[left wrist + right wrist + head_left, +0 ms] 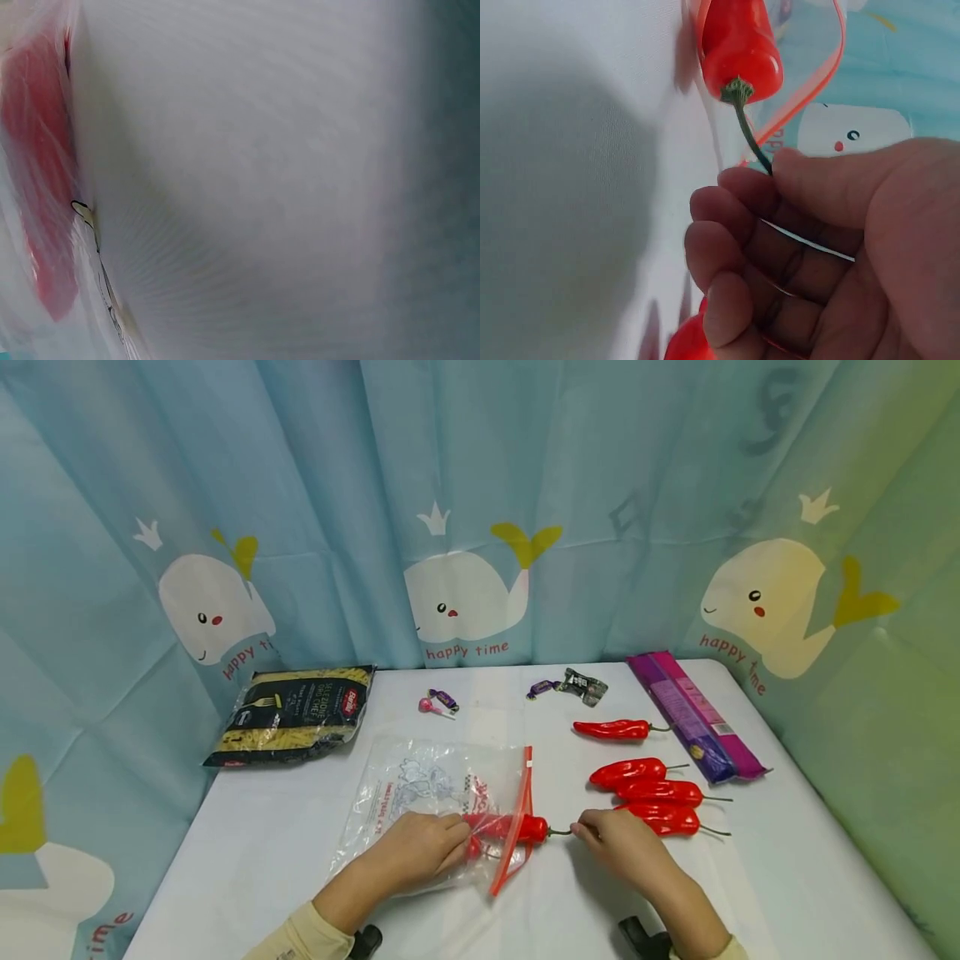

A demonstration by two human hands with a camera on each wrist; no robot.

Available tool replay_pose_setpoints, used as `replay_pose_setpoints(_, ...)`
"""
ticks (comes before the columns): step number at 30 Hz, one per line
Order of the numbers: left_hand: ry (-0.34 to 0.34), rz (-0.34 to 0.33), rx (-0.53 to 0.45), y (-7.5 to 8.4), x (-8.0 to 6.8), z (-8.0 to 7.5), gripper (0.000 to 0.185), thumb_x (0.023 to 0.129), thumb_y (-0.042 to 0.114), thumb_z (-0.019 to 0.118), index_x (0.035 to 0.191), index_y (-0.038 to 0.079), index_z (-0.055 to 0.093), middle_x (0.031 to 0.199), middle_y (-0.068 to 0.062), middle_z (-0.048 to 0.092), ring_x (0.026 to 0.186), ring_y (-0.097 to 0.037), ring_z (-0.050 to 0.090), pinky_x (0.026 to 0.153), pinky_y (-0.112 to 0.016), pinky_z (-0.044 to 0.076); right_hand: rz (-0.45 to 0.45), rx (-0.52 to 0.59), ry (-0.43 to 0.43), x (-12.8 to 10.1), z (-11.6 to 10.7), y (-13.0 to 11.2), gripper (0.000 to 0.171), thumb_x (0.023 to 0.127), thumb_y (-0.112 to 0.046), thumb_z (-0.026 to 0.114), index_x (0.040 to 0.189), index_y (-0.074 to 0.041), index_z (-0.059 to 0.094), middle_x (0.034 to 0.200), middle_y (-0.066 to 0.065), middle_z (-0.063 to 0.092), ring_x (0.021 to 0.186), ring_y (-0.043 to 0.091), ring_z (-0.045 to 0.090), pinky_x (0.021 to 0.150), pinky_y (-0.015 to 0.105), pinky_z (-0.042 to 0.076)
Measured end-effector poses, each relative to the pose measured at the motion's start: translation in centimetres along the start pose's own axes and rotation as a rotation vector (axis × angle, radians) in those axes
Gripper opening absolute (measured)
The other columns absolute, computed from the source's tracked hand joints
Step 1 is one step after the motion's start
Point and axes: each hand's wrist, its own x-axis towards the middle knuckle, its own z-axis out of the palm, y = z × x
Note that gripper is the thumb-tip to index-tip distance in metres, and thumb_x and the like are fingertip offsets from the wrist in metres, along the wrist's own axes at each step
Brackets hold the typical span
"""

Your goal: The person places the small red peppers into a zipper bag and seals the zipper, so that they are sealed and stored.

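A clear zip bag (pixel 427 793) with a red seal strip lies on the white table (pixel 270 835). A red chili pepper (pixel 517 827) sits halfway through the bag's mouth. My right hand (pixel 611 842) pinches its green stem (pixel 750 139) between thumb and fingers. My left hand (pixel 423 852) grips the bag near its mouth, over another red shape inside. In the left wrist view only blurred plastic and a red patch (pixel 41 172) show. Several more red chilies (pixel 648 793) lie right of my right hand, one (pixel 611 729) farther back.
A dark pasta bag (pixel 296 714) lies at the back left, a long purple packet (pixel 693 714) at the back right. Small wrapped candies (pixel 438 702) and wrappers (pixel 577 685) sit near the back edge. A whale-print curtain (pixel 465 510) surrounds the table.
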Motion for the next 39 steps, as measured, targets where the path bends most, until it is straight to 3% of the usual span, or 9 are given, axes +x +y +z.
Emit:
replay_pose_setpoints(3, -0.002, -0.005, -0.013, 0.0, 0.0, 0.2, 0.018, 0.099, 0.025, 0.057, 0.083, 0.02, 0.052, 0.075, 0.01, 0.048, 0.055, -0.006, 0.036, 0.049, -0.024, 0.032, -0.02, 0.03, -0.012, 0.5, 0.6, -0.5, 0.011, 0.094, -0.022, 0.07, 0.091, -0.013, 0.075, 0.075, -0.008, 0.063, 0.066, 0.012, 0.052, 0.066, 0.034, 0.049)
replay_pose_setpoints(10, 0.025, -0.001, -0.016, -0.1, 0.0, 0.5, 0.019, 0.097, 0.024, 0.058, 0.081, 0.019, 0.05, 0.073, 0.009, 0.047, 0.054, -0.007, 0.035, 0.049, -0.026, 0.032, -0.178, 0.057, -0.002, 2.0, 2.3, -2.2, 0.009, 0.094, -0.021, 0.07, 0.092, -0.014, 0.076, 0.081, -0.009, 0.066, 0.072, 0.01, 0.055, 0.072, 0.037, 0.051)
replay_pose_setpoints(22, -0.023, -0.037, -0.043, -0.2, -0.6, 0.6, 0.018, 0.097, 0.023, 0.058, 0.081, 0.02, 0.05, 0.073, 0.009, 0.045, 0.057, -0.007, 0.036, 0.053, -0.023, 0.03, -0.279, 0.085, 0.017, 3.5, 4.3, -3.4, 0.009, 0.093, -0.016, 0.07, 0.086, -0.019, 0.072, 0.073, -0.013, 0.058, 0.066, 0.005, 0.049, 0.06, 0.028, 0.043)
replay_pose_setpoints(27, -0.026, -0.044, -0.047, -0.2, -0.6, 0.5, 0.017, 0.098, 0.023, 0.057, 0.082, 0.02, 0.051, 0.073, 0.009, 0.046, 0.058, -0.006, 0.036, 0.054, -0.022, 0.031, -0.28, 0.062, 0.107, 2.6, 2.7, -1.7, 0.002, 0.089, -0.019, 0.076, 0.089, -0.018, 0.075, 0.079, -0.014, 0.062, 0.068, 0.002, 0.051, 0.064, 0.027, 0.046)
replay_pose_setpoints(30, -0.011, -0.036, -0.042, -0.2, -0.5, 0.4, 0.017, 0.097, 0.022, 0.058, 0.082, 0.02, 0.051, 0.073, 0.009, 0.046, 0.058, -0.006, 0.036, 0.053, -0.023, 0.032, -0.272, 0.0, 0.198, 1.5, 1.1, 0.2, 0.008, 0.084, -0.014, 0.08, 0.089, -0.016, 0.074, 0.082, -0.011, 0.063, 0.072, 0.005, 0.055, 0.067, 0.03, 0.05)
replay_pose_setpoints(35, 0.017, -0.018, -0.027, -0.4, -0.2, 0.4, 0.017, 0.097, 0.022, 0.058, 0.082, 0.019, 0.052, 0.073, 0.008, 0.048, 0.058, -0.007, 0.038, 0.053, -0.023, 0.033, -0.21, -0.127, 0.268, -0.7, -1.5, 3.6, 0.024, 0.077, -0.004, 0.082, 0.096, -0.015, 0.075, 0.098, 0.0, 0.067, 0.096, 0.025, 0.062, 0.085, 0.048, 0.053)
replay_pose_setpoints(39, 0.016, -0.01, -0.03, -0.6, -0.1, 0.5, 0.015, 0.097, 0.022, 0.058, 0.083, 0.02, 0.054, 0.074, 0.009, 0.049, 0.058, -0.007, 0.039, 0.053, -0.022, 0.034, -0.189, -0.206, 0.268, -2.1, -3.1, 5.9, 0.039, 0.068, 0.006, 0.077, 0.102, -0.012, 0.074, 0.107, 0.01, 0.066, 0.105, 0.039, 0.058, 0.087, 0.06, 0.049)
